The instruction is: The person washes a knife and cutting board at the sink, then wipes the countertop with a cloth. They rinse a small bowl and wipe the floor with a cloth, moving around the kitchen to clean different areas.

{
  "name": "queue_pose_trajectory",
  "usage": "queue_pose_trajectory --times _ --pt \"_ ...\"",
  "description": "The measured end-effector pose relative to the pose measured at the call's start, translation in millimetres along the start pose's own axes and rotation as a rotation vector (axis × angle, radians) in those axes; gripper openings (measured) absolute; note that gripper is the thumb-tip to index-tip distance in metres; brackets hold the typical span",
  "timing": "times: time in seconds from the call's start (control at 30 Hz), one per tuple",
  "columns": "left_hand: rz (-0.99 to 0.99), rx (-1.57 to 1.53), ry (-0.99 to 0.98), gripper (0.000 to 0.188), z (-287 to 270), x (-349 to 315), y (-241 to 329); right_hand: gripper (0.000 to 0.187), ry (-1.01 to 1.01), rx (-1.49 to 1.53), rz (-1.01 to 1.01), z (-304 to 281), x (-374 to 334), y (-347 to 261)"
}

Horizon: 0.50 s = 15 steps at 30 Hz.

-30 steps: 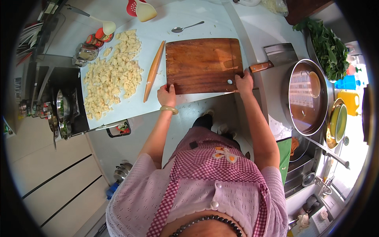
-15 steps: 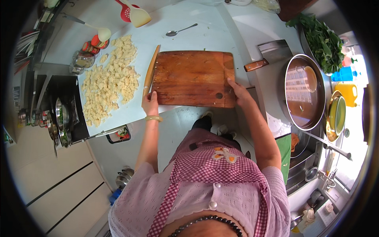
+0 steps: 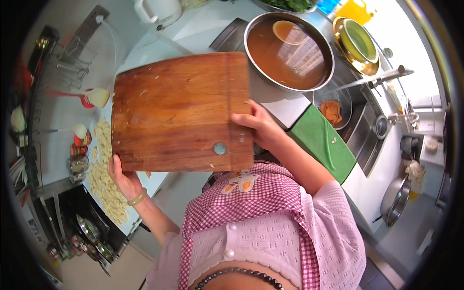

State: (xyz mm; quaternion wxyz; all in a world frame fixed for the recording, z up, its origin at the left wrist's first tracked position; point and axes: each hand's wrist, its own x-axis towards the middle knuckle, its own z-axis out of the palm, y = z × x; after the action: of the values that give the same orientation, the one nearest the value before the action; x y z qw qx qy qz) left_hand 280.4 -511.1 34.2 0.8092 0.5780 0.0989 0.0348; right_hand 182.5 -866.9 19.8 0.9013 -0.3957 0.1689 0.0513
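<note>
I hold a big brown cutting board [image 3: 181,113] up in front of me with both hands, and it hides part of the counter [image 3: 203,25]. My left hand [image 3: 126,180] has its near left corner. My right hand [image 3: 261,124] grips its right edge, with the thumb on top. Small pale crumbs sit on the wood, and a round hole is near its lower right corner. To the left, lots of dough lumps [image 3: 107,179] lie by the counter's front edge, next to some jars [image 3: 78,167]. To the right, a big pot [image 3: 299,90] of brown water stands on the counter. A green cloth [image 3: 323,143] lies between the counter's front edge and the sink [image 3: 360,140]. A green bowl [image 3: 360,41] is beyond the pot.
</note>
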Motion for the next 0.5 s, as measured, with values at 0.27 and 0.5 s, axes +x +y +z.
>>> queue_pose_trajectory --times 0.27,0.5 --pt "-0.087 -0.067 -0.63 0.033 214.9 -39.6 -6.1 0.055 0.584 0.382 -0.414 -92.0 -194.6 -33.6" --pt "-0.385 -0.109 -1.053 0.028 371.9 -156.6 -89.7 0.06 1.068 0.463 -0.705 -70.0 -316.1 -16.4"
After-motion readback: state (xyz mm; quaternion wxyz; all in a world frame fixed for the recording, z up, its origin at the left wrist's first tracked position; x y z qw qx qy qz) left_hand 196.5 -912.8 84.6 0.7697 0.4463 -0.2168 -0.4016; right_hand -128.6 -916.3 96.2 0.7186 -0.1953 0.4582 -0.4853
